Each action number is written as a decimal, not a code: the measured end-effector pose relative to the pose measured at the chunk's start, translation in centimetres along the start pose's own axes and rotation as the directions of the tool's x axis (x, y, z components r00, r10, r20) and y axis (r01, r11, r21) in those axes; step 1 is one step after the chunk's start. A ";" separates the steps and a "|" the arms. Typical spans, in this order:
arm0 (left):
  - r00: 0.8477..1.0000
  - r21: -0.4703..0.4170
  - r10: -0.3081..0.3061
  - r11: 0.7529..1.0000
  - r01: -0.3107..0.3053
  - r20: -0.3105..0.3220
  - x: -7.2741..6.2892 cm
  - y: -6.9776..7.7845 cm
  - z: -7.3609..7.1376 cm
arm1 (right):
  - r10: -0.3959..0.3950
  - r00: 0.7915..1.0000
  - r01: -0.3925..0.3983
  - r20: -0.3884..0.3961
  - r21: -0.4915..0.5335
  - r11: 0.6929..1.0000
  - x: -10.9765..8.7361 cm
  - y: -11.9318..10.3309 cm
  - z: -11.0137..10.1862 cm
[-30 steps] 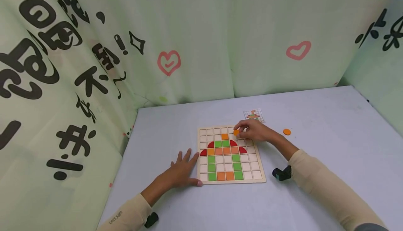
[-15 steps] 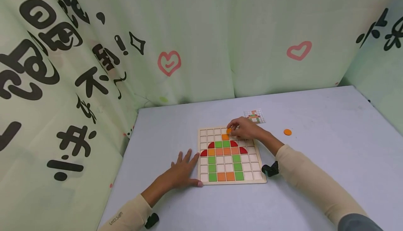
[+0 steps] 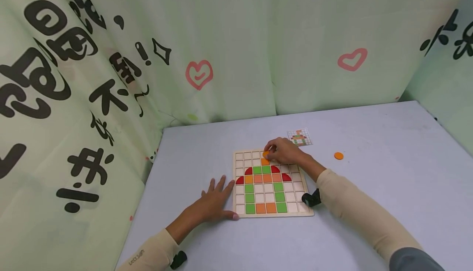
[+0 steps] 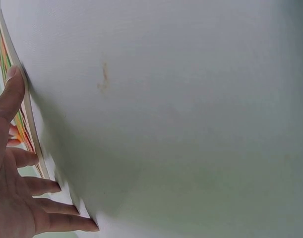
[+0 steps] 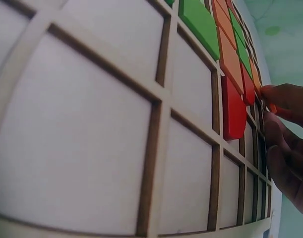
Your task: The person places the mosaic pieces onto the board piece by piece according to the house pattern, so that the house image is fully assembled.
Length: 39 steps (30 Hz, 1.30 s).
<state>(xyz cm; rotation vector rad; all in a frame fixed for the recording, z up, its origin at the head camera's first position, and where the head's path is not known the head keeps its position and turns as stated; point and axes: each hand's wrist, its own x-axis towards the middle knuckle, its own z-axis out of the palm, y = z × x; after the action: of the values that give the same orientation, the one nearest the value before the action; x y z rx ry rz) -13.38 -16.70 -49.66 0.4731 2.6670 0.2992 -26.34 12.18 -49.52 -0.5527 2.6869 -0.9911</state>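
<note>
A wooden grid board (image 3: 273,217) lies on the table, with green, orange, salmon and red pieces in its cells. My right hand (image 3: 283,151) pinches an orange disc (image 3: 265,154) at the board's top row, just above an orange square (image 3: 265,161). In the right wrist view, the fingers (image 5: 285,96) are at the far side of the grid, beyond a red rounded piece (image 5: 233,111). With fingers spread, my left hand (image 3: 212,203) rests against the board's left edge. The left wrist view shows its thumb (image 4: 12,91) touching the board's rim.
Another orange disc (image 3: 338,155) lies on the table to the right of the board. Behind the board is a small printed pattern card (image 3: 300,136), near the right hand. A pale green curtain (image 3: 236,57) hangs along the table's back and sides.
My right hand has moved left along the top of the board with the orange disc, from right of the orange square to above it. The left hand has stayed in place.
</note>
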 end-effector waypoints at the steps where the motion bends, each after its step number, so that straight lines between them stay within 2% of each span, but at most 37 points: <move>1: 1.000 0.001 0.000 1.000 0.000 0.001 0.0 0.0 0.0 | 0.008 1.000 -0.008 -0.001 -0.004 1.000 0.1 -0.1 0.1; 7: 1.000 0.000 0.000 1.000 0.000 0.001 0.0 0.1 0.0 | 0.052 0.999 -0.053 -0.013 -0.038 0.998 0.4 -0.6 0.2; 18: 1.000 0.007 0.000 1.000 0.000 -0.004 -0.2 0.2 -0.1 | 0.048 0.999 -0.048 -0.006 -0.049 0.998 0.4 -0.8 0.2; 22: 1.000 0.009 -0.001 1.000 0.001 -0.007 -0.2 0.2 -0.2 | 0.025 1.000 -0.025 0.003 -0.014 1.000 0.3 -0.4 0.0; 26: 1.000 0.019 0.004 1.000 -0.004 -0.010 -0.2 0.1 -0.1 | -0.030 0.999 0.030 0.021 0.028 0.999 0.0 0.4 -0.5; 32: 1.000 0.012 0.010 1.000 -0.010 -0.009 -0.1 0.1 -0.1 | -0.070 0.997 0.067 0.041 0.077 0.995 -1.3 1.4 -1.5; 39: 1.000 0.010 0.003 1.000 -0.003 -0.001 -0.1 0.1 0.0 | -0.047 0.999 0.046 0.010 0.084 0.995 -3.8 2.9 -3.4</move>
<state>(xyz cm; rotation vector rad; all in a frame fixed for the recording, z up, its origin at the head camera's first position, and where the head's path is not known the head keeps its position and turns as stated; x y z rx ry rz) -13.25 -16.68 -49.56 0.4801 2.6701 0.2869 -24.86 17.73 -48.57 -0.6041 2.6192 -1.1036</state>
